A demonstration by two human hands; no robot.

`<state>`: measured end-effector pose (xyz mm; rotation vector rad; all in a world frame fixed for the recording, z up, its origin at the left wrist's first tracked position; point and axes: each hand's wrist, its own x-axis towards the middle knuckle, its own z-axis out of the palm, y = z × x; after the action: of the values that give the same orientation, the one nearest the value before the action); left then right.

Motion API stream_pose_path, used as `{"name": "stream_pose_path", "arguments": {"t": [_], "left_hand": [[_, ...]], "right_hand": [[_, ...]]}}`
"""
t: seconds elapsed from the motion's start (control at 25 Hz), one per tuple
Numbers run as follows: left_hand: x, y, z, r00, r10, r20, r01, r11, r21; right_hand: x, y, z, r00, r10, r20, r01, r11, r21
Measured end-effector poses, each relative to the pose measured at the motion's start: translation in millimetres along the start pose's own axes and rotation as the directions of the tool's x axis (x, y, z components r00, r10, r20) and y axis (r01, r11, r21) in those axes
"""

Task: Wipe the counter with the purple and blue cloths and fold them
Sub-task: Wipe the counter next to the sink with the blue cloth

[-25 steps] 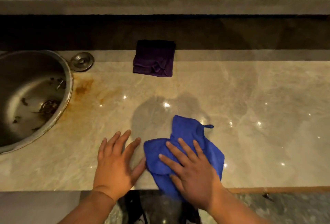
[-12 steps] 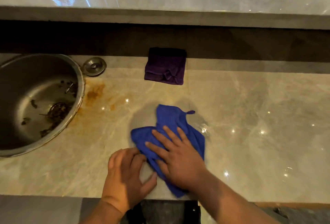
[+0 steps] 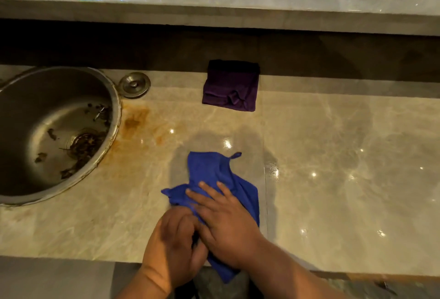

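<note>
A crumpled blue cloth (image 3: pixel 212 170) lies near the front edge of the beige marble counter (image 3: pixel 333 167), one corner hanging over the edge. My right hand (image 3: pixel 226 220) presses flat on it with fingers spread. My left hand (image 3: pixel 173 246) is curled beside it, fingers tucked at the cloth's near-left edge under the right hand. A folded purple cloth (image 3: pixel 231 89) rests at the back of the counter against the dark wall strip.
A round steel sink (image 3: pixel 114 117) with dark debris in its bowl sits at the left, a metal drain plug (image 3: pixel 134 84) behind it. Orange-brown stains (image 3: pixel 135 120) mark the counter beside the sink. A raised ledge (image 3: pixel 214 17) runs along the back.
My right hand slid the blue cloth to the left and away from me. My left hand went from flat and spread to curled against the cloth's edge.
</note>
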<state>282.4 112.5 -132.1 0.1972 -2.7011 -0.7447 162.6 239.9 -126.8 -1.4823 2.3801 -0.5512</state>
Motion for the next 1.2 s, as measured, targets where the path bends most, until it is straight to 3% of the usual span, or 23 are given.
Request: {"name": "stream_pose_path", "arguments": {"t": [0.04, 0.16, 0.28, 0.32, 0.44, 0.52, 0.6, 0.68, 0.8, 0.84, 0.92, 1.0, 1.12, 1.2], "left_hand": [[0, -1, 0, 0.999, -0.033, 0.007, 0.033, 0.999, -0.015], [7, -6, -9, 0.952, -0.304, -0.03, 0.297, 0.943, -0.151], [11, -5, -20, 0.919, -0.385, -0.086, 0.366, 0.913, -0.178], [11, -3, -23, 0.907, -0.409, -0.101, 0.388, 0.905, -0.177], [13, 0, -28, 0.884, -0.465, -0.038, 0.459, 0.881, -0.112], [10, -5, -27, 0.913, -0.404, 0.063, 0.404, 0.915, 0.009], [6, -6, -25, 0.946, -0.294, 0.134, 0.281, 0.954, 0.107], [3, -4, -25, 0.959, -0.226, 0.169, 0.197, 0.965, 0.173], [3, 2, -29, 0.953, -0.254, 0.164, 0.223, 0.957, 0.185], [6, 4, -30, 0.942, -0.296, 0.155, 0.269, 0.947, 0.175], [16, 9, -29, 0.923, -0.351, 0.158, 0.32, 0.928, 0.193], [21, 10, -22, 0.932, -0.321, 0.171, 0.266, 0.922, 0.28], [17, 8, -16, 0.954, -0.237, 0.186, 0.151, 0.91, 0.385], [16, 1, -13, 0.95, -0.262, 0.171, 0.168, 0.888, 0.428]], "right_hand": [[-21, 7, -1, 1.0, -0.023, 0.006, 0.023, 0.999, -0.03], [-68, 34, -12, 0.982, -0.187, 0.011, 0.185, 0.958, -0.218], [-32, 1, -3, 0.994, 0.107, -0.029, -0.111, 0.962, -0.251], [-14, -19, 4, 0.991, 0.131, -0.041, -0.137, 0.967, -0.216], [-12, -50, 27, 0.993, -0.087, 0.08, 0.1, 0.98, -0.174], [-41, -31, 19, 0.979, -0.194, 0.067, 0.203, 0.96, -0.192], [-48, 15, -1, 0.987, -0.158, 0.026, 0.16, 0.954, -0.252], [-30, 79, -27, 0.997, 0.026, -0.07, -0.047, 0.946, -0.32], [-6, 96, -49, 0.913, 0.372, -0.166, -0.405, 0.876, -0.264], [-7, 76, -37, 0.909, 0.368, -0.193, -0.411, 0.865, -0.287], [-26, 23, -12, 0.975, 0.189, -0.117, -0.214, 0.94, -0.267], [-38, 12, -7, 0.998, 0.059, -0.036, -0.063, 0.989, -0.132], [-54, 34, -25, 0.991, 0.11, -0.072, -0.111, 0.994, -0.006], [-72, 44, -31, 0.978, 0.168, -0.128, -0.17, 0.985, -0.009]]}}
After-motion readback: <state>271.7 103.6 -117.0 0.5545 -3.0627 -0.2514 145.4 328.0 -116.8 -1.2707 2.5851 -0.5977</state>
